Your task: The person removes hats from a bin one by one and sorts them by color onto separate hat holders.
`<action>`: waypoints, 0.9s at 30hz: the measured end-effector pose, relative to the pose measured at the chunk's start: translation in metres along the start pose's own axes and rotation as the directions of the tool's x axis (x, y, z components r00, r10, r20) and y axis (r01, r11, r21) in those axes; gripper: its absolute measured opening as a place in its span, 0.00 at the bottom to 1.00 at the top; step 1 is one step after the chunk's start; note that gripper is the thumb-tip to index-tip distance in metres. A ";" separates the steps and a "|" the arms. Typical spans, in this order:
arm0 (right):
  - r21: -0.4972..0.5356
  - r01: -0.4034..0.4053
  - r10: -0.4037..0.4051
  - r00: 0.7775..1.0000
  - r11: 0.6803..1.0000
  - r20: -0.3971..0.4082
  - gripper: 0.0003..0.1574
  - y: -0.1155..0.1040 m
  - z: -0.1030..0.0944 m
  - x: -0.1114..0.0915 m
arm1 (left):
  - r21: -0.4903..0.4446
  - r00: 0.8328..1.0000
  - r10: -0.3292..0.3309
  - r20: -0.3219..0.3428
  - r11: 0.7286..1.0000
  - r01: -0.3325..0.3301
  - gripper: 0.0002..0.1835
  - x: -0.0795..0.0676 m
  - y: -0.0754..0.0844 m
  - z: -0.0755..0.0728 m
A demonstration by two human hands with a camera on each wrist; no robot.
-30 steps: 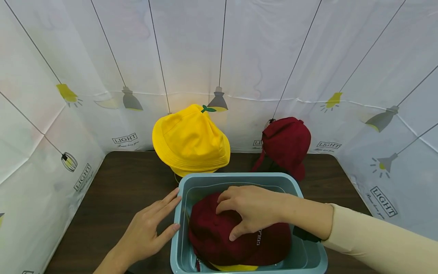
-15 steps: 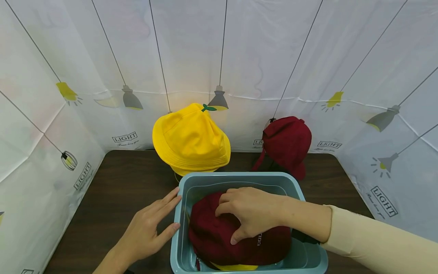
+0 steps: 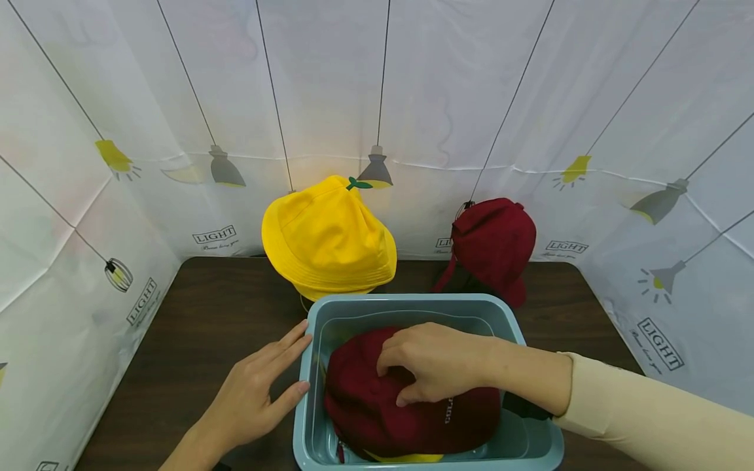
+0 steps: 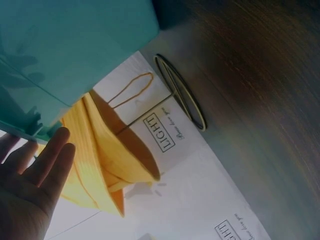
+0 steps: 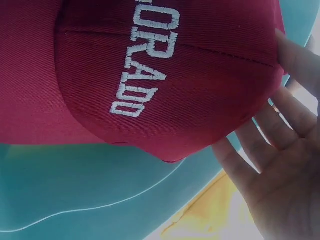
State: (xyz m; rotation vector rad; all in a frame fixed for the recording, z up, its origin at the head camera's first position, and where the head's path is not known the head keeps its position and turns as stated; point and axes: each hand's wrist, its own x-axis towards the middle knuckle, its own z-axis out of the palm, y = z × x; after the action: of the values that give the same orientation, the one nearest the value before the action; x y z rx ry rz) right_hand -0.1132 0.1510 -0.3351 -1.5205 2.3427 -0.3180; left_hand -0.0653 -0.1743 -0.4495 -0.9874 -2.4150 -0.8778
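Note:
A blue plastic bin [image 3: 512, 320] holds a dark red baseball cap [image 3: 365, 412], with white lettering reading "ORADO" in the right wrist view. My right hand [image 3: 432, 360] reaches over the bin from the right. Its bent fingers and thumb span the crown of the cap; in the right wrist view the fingertips [image 5: 225, 150] meet the crown's edge. Under the cap a strip of yellow fabric [image 3: 406, 458] shows. My left hand [image 3: 256, 389] is beside the bin, its extended fingertips at the left rim and its thumb spread lower along the same side.
Behind the bin, a yellow bucket hat [image 3: 330, 242] with a green sprout hangs on a wire stand [image 4: 182, 95]. Another dark red cap [image 3: 495, 245] is raised at the back right. The dark wooden table [image 3: 194, 314] meets a white curtain printed with lamps [image 3: 224, 170].
My right hand's fingers and thumb have drawn slightly closer together over the crown. The cap's lettering has shifted very slightly. My left hand has stayed at the rim.

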 end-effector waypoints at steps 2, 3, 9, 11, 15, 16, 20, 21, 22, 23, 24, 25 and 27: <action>0.003 0.006 -0.006 1.000 1.000 -0.009 0.18 0.000 0.000 0.000 | 0.001 1.000 -0.001 0.002 1.000 0.001 0.35 0.000 0.000 0.000; 0.004 0.010 -0.010 1.000 1.000 -0.014 0.17 0.000 0.000 -0.001 | 0.002 1.000 -0.001 0.001 1.000 0.001 0.35 0.000 0.001 0.000; -0.002 0.034 -0.034 0.998 0.999 -0.045 0.11 0.001 0.001 -0.002 | 0.003 1.000 -0.008 0.006 1.000 0.008 0.35 0.001 0.002 -0.001; 0.002 0.044 -0.044 0.998 0.999 -0.053 0.10 0.002 0.002 -0.003 | 0.004 1.000 -0.007 0.007 1.000 0.007 0.35 0.001 0.002 -0.001; 0.013 0.069 -0.068 0.995 0.998 -0.078 0.08 0.004 0.001 -0.005 | 0.012 1.000 -0.002 0.006 1.000 0.002 0.35 0.001 0.002 -0.001; 0.015 0.075 -0.073 0.994 0.997 -0.086 0.08 0.004 0.001 -0.006 | 0.014 1.000 -0.002 0.006 1.000 0.001 0.35 0.001 0.002 -0.002; 0.040 0.085 -0.080 0.990 0.996 -0.116 0.07 0.006 -0.001 -0.010 | 0.016 1.000 -0.004 0.007 1.000 0.004 0.36 0.001 0.002 -0.002; 0.051 0.086 -0.080 0.989 0.995 -0.122 0.07 0.006 -0.001 -0.011 | 0.016 1.000 -0.005 0.007 1.000 0.005 0.36 0.001 0.002 -0.002; 0.062 0.087 -0.078 0.989 0.994 -0.127 0.06 0.007 -0.001 -0.012 | 0.015 1.000 -0.005 0.007 1.000 0.005 0.36 0.001 0.002 -0.002; 0.074 0.086 -0.076 0.988 0.994 -0.134 0.06 0.007 -0.001 -0.012 | 0.014 1.000 -0.006 0.008 1.000 0.006 0.36 0.001 0.002 -0.002; 0.083 0.087 -0.075 0.987 0.993 -0.141 0.06 0.008 -0.002 -0.013 | 0.013 1.000 -0.004 0.008 1.000 0.003 0.36 0.001 0.002 -0.002; 0.088 0.089 -0.076 0.986 0.992 -0.147 0.06 0.008 -0.002 -0.014 | 0.012 1.000 -0.002 0.007 1.000 0.002 0.36 0.001 0.002 -0.002; 0.097 0.096 -0.080 0.984 0.991 -0.160 0.05 0.009 -0.002 -0.016 | 0.010 1.000 -0.004 0.009 1.000 0.004 0.36 0.001 0.002 -0.001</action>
State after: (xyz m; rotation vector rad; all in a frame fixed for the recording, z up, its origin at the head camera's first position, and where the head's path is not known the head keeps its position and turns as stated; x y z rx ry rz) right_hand -0.1158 0.1691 -0.3343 -1.6036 2.3372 -0.5922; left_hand -0.0644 -0.1737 -0.4477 -0.9857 -2.4270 -0.8640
